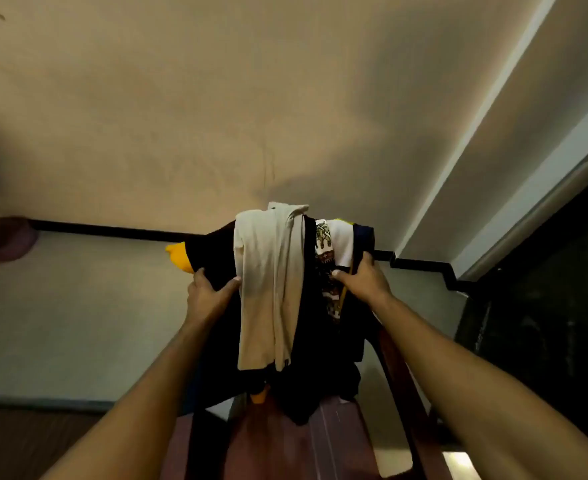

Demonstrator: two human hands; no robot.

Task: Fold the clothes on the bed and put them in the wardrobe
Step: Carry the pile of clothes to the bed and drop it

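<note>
1. Clothes [272,289] sit in a heap draped over the top edge of a dark wooden chair back [394,358]; cream piece on top, black stuff under, a yellow bit poking out at the left edge, a printed piece and a white one toward the right edge.
2. Left hand [207,294] grips the heap's left side, thumb hooked onto the cream piece. Right hand [363,280] clamps the right side, fingers curled round the dark cloth by the print. Hands apart, one per side.
3. I read this as lifting the whole lot off in one go; no bed or wardrobe in view, so folding not begun imo.
4. Risks: cream piece lies loose on top w/ only a thumb on it, so a tilt could slide it off. Hanging black ends near the chair seat [285,441] may snag on the frame. Yellow bit isn't held, could drop.
</note>
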